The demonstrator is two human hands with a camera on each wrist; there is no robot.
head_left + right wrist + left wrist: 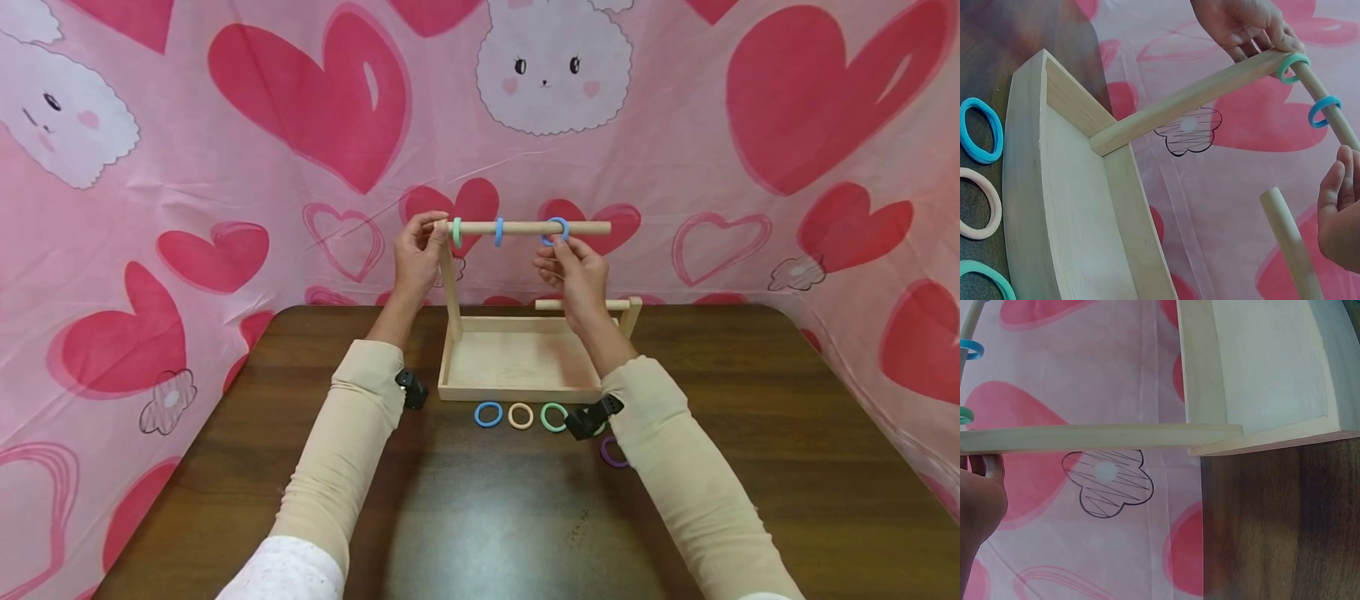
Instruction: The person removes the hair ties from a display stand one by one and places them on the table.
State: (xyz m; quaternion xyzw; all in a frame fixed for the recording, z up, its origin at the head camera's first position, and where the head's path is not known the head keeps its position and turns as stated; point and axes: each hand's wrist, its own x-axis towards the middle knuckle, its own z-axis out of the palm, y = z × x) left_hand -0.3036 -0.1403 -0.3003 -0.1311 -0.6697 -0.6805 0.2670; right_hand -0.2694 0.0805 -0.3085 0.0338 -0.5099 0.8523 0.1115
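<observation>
A wooden stand has a tray base (pixel 517 394), a tall post (pixel 451 292) at its left and a long upper dowel (pixel 525 227) reaching right from the post's top. My left hand (pixel 417 258) grips the post's top end, its fingers behind the wood in the left wrist view. My right hand (pixel 581 279) pinches a blue ring (pixel 564 227) that encircles the dowel toward its free right end. Nearer the post, a mint green ring (pixel 1285 69) and another blue ring (pixel 1319 112) hang on the same dowel.
A shorter dowel (pixel 551 305) on a lower post (pixel 632 319) stands at the stand's right. Before the tray lie a blue ring (pixel 488 426), a beige ring (pixel 521 426), a green ring (pixel 544 426) and a purple ring (pixel 606 452), partly behind the right sleeve. A heart-patterned cloth hangs behind the table.
</observation>
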